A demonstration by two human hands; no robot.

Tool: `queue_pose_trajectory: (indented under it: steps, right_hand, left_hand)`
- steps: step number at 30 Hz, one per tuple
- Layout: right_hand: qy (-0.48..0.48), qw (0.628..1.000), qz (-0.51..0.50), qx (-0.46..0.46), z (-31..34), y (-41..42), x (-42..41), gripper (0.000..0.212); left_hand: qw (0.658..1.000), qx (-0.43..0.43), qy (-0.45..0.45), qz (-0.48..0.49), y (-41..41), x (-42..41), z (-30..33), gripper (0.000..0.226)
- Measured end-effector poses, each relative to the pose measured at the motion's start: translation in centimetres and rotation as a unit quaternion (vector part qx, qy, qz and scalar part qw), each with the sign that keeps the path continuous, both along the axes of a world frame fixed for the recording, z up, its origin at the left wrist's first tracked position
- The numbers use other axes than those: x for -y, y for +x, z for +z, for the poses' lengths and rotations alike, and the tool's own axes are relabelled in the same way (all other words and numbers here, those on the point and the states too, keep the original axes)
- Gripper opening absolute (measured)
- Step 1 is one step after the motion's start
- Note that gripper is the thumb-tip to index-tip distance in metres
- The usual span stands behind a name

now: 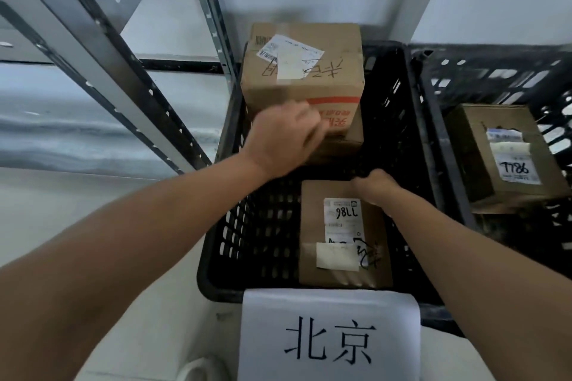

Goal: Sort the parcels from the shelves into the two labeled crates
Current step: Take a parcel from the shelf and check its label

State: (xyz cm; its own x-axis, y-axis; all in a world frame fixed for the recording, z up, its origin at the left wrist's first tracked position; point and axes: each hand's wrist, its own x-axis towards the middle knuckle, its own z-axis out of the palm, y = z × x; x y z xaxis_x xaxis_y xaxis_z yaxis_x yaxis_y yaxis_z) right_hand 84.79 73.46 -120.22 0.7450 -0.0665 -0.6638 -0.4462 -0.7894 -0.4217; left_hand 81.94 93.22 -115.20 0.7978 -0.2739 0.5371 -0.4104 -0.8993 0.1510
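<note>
A black crate (257, 241) with a white paper label (329, 337) on its front rim stands below me. In its far end sits a large cardboard box (303, 83) with a shipping label, stacked on another box (343, 142). A flat brown parcel (340, 254) marked 7786 lies in the near part. My left hand (284, 136) hovers curled at the front face of the stacked boxes; I cannot see whether it grips anything. My right hand (376, 187) reaches down at the flat parcel's far right corner, fingers hidden behind its edge.
A second black crate (433, 120) stands to the right and holds a cardboard box (501, 158) labelled 7786. Grey metal shelf uprights (102, 49) slant across the left. A pale floor lies at the lower left.
</note>
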Motion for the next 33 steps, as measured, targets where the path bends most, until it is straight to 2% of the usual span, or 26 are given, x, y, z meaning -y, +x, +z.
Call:
queue_pose_trajectory:
  steps: [1,2,3,4,5,6,8,9,10,11,12,14,16,20,23,26,29,33]
  right_hand:
    - [-0.017,1.0,0.003,-0.007,-0.2,-0.3,-0.1,0.069]
    - [-0.033,0.999,0.006,-0.018,-0.4,-0.6,-0.2,0.072]
    - [-0.046,0.998,0.02,-0.028,-0.5,-0.8,-0.3,0.071]
    - [-0.06,0.997,0.038,-0.042,-0.7,-1.0,-0.2,0.067]
    - [-0.077,0.993,0.064,-0.053,-0.7,-1.2,-0.1,0.063]
    - [-0.094,0.99,0.087,-0.063,-0.6,-1.4,0.1,0.063]
    - [-0.105,0.984,0.118,-0.083,-0.5,-1.9,0.4,0.074]
    - [-0.095,0.984,0.121,-0.086,-0.4,-2.0,0.6,0.08]
    - [-0.079,0.987,0.108,-0.09,-0.3,-2.1,0.6,0.086]
    - [-0.055,0.991,0.088,-0.085,-0.3,-2.0,0.6,0.091]
    - [-0.028,0.995,0.053,-0.082,-0.4,-1.8,0.7,0.098]
    - [0.014,0.996,-0.013,-0.086,-0.1,-1.5,0.8,0.104]
    - [0.049,0.993,-0.032,-0.106,0.5,-1.5,0.8,0.095]
    - [0.102,0.976,-0.022,-0.191,0.2,-2.2,1.7,0.066]
    - [0.11,0.96,-0.031,-0.255,-0.7,-3.3,2.6,0.07]
    - [0.108,0.956,-0.034,-0.272,-1.5,-4.3,2.3,0.072]
    - [0.079,0.968,0.013,-0.24,-1.8,-4.3,1.4,0.055]
    - [0.05,0.978,0.029,-0.201,-2.4,-3.7,-0.1,0.043]
  left_hand:
    - [0.997,-0.063,0.031,-0.028,-1.0,0.5,-0.9,0.036]
    - [0.986,-0.158,0.051,-0.014,-1.9,1.2,-1.5,0.036]
    - [0.958,-0.277,0.061,0.038,-2.6,2.0,-2.2,0.037]
    - [0.906,-0.406,0.071,0.098,-3.1,2.8,-2.4,0.041]
    - [0.84,-0.522,0.063,0.137,-3.6,3.4,-3.0,0.048]
    - [0.778,-0.61,0.03,0.146,-4.0,4.0,-3.4,0.053]
    - [0.673,-0.726,-0.083,0.112,-4.5,4.7,-4.3,0.055]
    - [0.633,-0.752,-0.152,0.1,-4.6,5.0,-4.8,0.054]
    - [0.602,-0.76,-0.22,0.105,-4.5,5.3,-5.2,0.053]
    - [0.586,-0.752,-0.272,0.128,-4.3,5.5,-5.4,0.052]
    - [0.593,-0.728,-0.3,0.165,-3.9,5.6,-5.6,0.053]
    - [0.64,-0.664,-0.305,0.237,-2.4,4.8,-6.0,0.076]
    - [0.676,-0.635,-0.278,0.249,-0.7,3.5,-5.6,0.094]
    - [0.761,-0.605,-0.118,0.204,1.3,2.8,-5.7,0.083]
    - [0.832,-0.538,-0.043,0.126,1.9,3.9,-6.3,0.073]
    - [0.909,-0.417,-0.009,0.017,1.9,4.5,-6.5,0.057]
    - [0.916,-0.395,0.058,-0.032,1.1,3.7,-7.2,0.048]
    - [0.89,-0.428,0.156,0.002,-0.4,0.6,-7.3,0.051]
